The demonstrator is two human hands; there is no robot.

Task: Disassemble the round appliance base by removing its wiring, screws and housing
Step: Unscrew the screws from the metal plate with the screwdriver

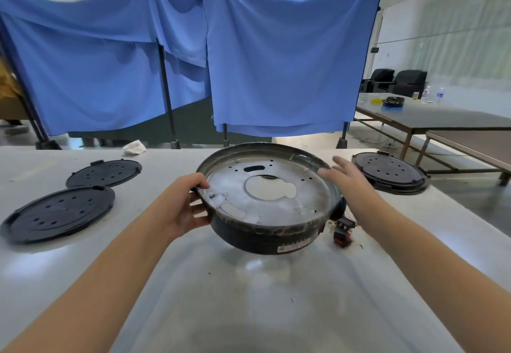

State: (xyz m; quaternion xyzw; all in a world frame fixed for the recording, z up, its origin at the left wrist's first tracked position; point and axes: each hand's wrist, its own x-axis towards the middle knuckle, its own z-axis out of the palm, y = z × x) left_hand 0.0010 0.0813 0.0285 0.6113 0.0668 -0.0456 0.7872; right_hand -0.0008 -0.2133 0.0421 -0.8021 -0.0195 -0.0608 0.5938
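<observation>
The round appliance base (265,231) is a black housing with a silver metal plate inside, pierced by a large central hole and several small ones. It is tilted and lifted off the white table. My left hand (190,203) grips its left rim, thumb over the edge. My right hand (348,178) hovers at the right rim with fingers spread, holding nothing; whether it touches the rim is unclear. A small black and red electrical part with thin wires (343,231) hangs at the base's right side.
Two black perforated round covers (58,214) (105,173) lie on the white table (249,297) at the left. A third round black base (390,173) sits at the right. A crumpled white cloth (134,147) is at the far edge. Blue curtains hang behind.
</observation>
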